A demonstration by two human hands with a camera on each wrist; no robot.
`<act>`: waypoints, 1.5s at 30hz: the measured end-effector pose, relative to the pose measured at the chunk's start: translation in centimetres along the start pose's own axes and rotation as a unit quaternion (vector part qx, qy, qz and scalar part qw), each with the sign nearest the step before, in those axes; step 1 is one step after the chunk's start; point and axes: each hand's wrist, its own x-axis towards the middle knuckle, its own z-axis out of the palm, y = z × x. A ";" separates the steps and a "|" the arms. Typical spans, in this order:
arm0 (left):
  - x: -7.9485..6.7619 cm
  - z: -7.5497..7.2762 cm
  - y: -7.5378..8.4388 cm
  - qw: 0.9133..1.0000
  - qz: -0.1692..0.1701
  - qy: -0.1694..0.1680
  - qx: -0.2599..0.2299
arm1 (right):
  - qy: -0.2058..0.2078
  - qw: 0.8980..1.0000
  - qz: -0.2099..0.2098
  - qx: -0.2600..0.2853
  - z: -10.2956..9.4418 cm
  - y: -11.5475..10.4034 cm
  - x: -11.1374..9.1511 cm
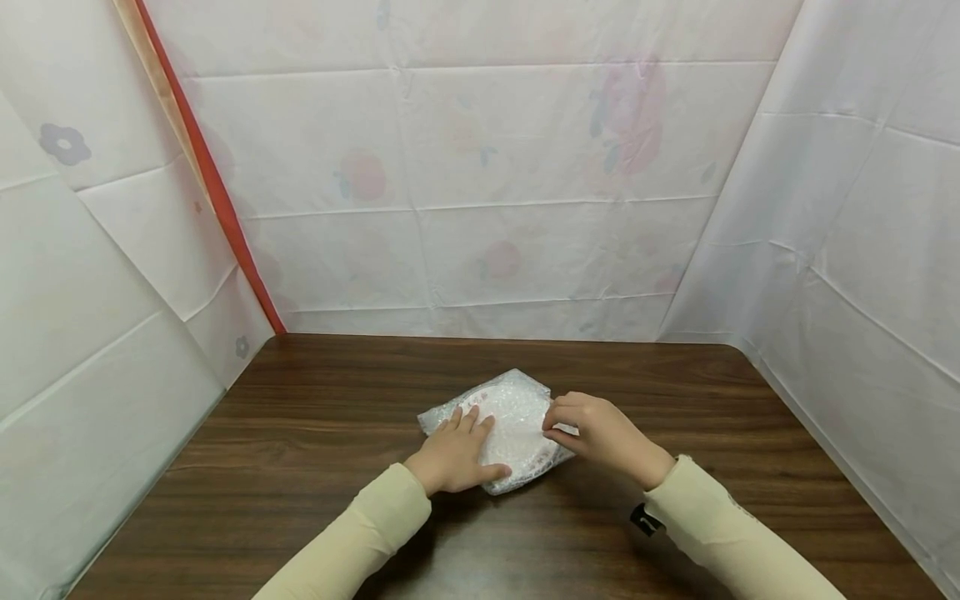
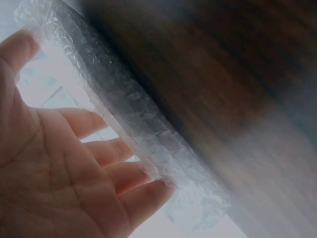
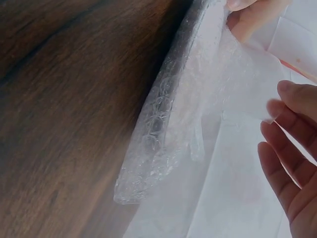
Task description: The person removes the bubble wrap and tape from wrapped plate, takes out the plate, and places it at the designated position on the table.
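Simply, hands (image 1: 455,457) on bubble wrap (image 1: 517,414), wooden table (image 1: 315,433)

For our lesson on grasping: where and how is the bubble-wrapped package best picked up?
Probably by the right edge of the bubble-wrapped package, coming in low from the right with the right hand, thumb above and fingers beneath. It is thin and lies roughly flat on the table, so its edge suits a pinch, while the left hand rests on its left part.

Both forearms (image 1: 345,542) angle inward; the left hand (image 1: 453,458) lies palm down, fingers (image 1: 472,418) spread; the right hand (image 1: 603,429) pinches, fingertips near the thumb (image 3: 302,97).
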 end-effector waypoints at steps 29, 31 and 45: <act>-0.2 0.1 0.3 1.000 -0.015 0.001 -0.005 | -0.074 0.948 0.298 0.086 0.4 1.8 -0.5; -0.2 0.1 0.3 1.000 -0.015 0.000 -0.006 | -0.111 0.940 0.311 0.086 0.8 1.9 -0.8; -0.5 -0.1 0.6 1.000 -0.012 0.002 -0.003 | -0.250 0.909 0.296 0.156 2.0 2.7 -1.3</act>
